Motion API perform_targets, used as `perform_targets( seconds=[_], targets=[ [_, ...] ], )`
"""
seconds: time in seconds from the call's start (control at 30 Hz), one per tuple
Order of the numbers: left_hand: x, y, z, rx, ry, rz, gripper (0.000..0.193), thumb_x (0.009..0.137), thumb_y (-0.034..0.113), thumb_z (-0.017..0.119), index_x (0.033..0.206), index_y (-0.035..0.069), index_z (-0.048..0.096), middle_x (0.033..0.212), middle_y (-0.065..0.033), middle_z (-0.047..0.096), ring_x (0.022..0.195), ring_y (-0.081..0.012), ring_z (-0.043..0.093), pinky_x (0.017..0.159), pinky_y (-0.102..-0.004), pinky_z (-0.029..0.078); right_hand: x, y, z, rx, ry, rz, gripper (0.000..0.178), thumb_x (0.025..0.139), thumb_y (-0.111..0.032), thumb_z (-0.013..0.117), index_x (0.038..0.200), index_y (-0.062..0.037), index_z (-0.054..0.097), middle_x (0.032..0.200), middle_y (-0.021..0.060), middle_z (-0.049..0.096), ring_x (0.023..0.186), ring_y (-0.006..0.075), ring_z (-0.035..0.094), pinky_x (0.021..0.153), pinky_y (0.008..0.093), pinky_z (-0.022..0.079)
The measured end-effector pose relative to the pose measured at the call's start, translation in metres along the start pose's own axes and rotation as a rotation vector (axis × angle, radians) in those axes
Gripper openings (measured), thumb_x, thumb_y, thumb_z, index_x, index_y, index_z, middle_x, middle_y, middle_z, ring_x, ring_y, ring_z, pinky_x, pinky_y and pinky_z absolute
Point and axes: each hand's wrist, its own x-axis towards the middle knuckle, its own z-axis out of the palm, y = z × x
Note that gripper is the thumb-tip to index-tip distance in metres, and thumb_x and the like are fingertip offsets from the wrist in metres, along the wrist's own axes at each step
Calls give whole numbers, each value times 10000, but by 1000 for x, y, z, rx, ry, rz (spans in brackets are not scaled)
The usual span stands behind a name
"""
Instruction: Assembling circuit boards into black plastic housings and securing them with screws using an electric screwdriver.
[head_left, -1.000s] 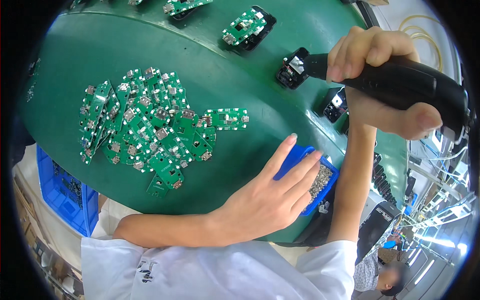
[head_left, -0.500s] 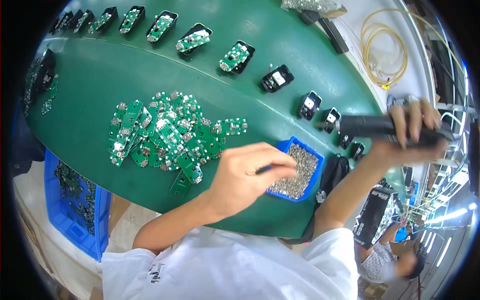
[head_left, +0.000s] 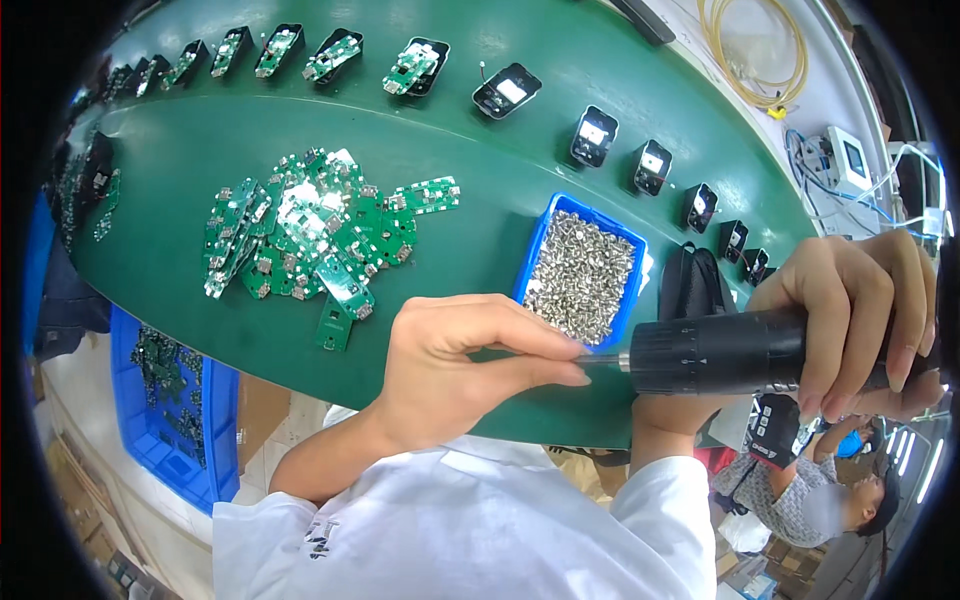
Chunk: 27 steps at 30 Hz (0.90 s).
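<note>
My right hand [head_left: 860, 310] is wrapped round a black electric screwdriver [head_left: 715, 355], held level with its nose to the left. Thumb and forefinger of my left hand [head_left: 440, 370] pinch a thin dark screwdriver bit [head_left: 603, 359], whose end meets the silver nose of the screwdriver. Whether it is fully seated I cannot tell. Just beyond my fingers stands a small blue bin [head_left: 527, 262] filled with small silver screws [head_left: 580, 275]. Left of it, loose green circuit boards [head_left: 300, 215] lie heaped on the green table.
Along the far side runs a curved row of black casings; those on the left hold green boards, those on the right, like one black casing [head_left: 594, 135], show white pieces. A larger blue bin [head_left: 165, 425] with boards stands lower left. Another person [head_left: 800, 500] is at the lower right.
My right hand has brought the screwdriver left and down to my left hand, so its nose now meets the bit. The view has shifted, and the screw bin shows more fully.
</note>
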Motion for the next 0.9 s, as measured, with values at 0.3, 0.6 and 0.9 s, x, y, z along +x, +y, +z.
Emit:
perform_targets(
  seconds=[0.3,0.6,0.9],
  targets=[
    [6,0,13,512,71,389,245,706,-75,836,929,7,776,914,-83,771,797,-147,709,732,-244,576,-14,16,-9,-130,73,-133,268,856,-258,698,973,-50,576,785,83,615,468,168,581,362,291,504],
    [24,-17,5,203,24,190,271,690,-35,864,940,-4,763,933,-78,775,799,-186,729,753,-268,597,-13,27,-23,-304,142,-173,299,913,-337,645,963,-52,573,774,83,620,446,158,564,358,282,467],
    [56,-26,-1,834,-189,330,297,715,96,825,964,-10,703,1478,-151,537,1416,-307,464,1196,-503,346,25,40,-97,-540,250,-232,363,970,-416,592,953,-54,570,763,83,625,424,148,547,354,272,430]
  ],
)
